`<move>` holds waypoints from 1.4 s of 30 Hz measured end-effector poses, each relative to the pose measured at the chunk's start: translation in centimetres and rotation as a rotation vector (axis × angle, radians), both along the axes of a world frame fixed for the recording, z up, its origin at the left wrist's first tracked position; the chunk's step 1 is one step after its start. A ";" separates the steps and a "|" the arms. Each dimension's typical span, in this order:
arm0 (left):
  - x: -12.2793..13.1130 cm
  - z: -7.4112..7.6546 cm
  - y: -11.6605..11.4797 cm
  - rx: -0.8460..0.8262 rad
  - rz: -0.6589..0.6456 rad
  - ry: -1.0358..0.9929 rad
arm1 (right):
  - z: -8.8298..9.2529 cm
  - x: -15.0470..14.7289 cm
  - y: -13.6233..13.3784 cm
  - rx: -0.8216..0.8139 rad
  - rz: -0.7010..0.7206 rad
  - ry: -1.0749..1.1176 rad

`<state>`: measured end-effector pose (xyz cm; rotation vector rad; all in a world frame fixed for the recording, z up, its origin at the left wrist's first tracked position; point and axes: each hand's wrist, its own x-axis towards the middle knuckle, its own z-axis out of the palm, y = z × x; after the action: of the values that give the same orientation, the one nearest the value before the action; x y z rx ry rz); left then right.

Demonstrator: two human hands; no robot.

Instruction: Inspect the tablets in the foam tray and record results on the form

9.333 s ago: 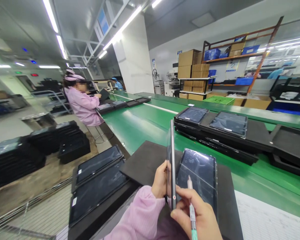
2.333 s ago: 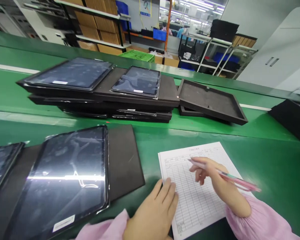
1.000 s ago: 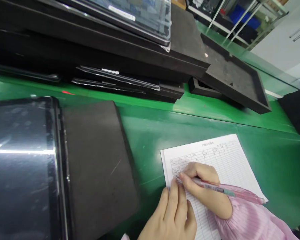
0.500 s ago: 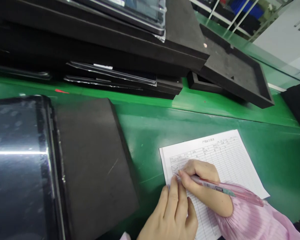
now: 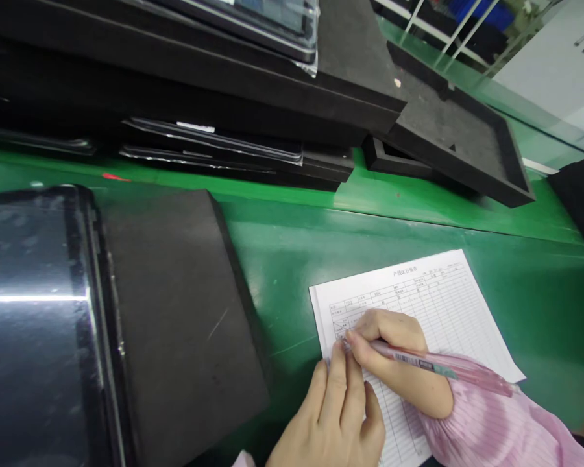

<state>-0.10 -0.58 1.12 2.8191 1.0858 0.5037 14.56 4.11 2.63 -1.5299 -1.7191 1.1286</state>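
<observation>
A printed paper form (image 5: 442, 305) with a ruled grid lies on the green bench near the front. My right hand (image 5: 394, 357) grips a pink pen (image 5: 438, 370), its tip down on the form's upper left cells. My left hand (image 5: 335, 415) lies flat with its fingers spread on the form's left edge, fingertips beside the pen tip. Pink sleeves cover both wrists. To the left, a dark glossy tablet (image 5: 29, 311) rests on a black foam pad (image 5: 175, 311).
Stacked black foam trays (image 5: 214, 71) holding tablets run across the back of the green conveyor (image 5: 292, 233). A shallow black tray (image 5: 457, 136) sits tilted at the right, and another black block (image 5: 579, 201) at the far right edge. Shelving stands beyond.
Earlier I held a tablet on edge; since then my gaze and hands went to the form. In the last second the pen tip stays on the same cells and the view drifts slightly.
</observation>
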 end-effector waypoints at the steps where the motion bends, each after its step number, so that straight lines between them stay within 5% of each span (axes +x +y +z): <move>1: 0.0 0.0 0.0 0.000 -0.004 -0.001 | 0.0 0.0 0.0 0.003 0.007 -0.002; 42: -0.2 0.3 0.2 -0.009 -0.014 0.021 | -0.1 -0.1 0.0 0.062 -0.006 -0.007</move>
<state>-0.32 -0.41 1.43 2.8285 1.0688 0.4677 14.51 4.14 2.50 -1.5017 -1.7376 1.0578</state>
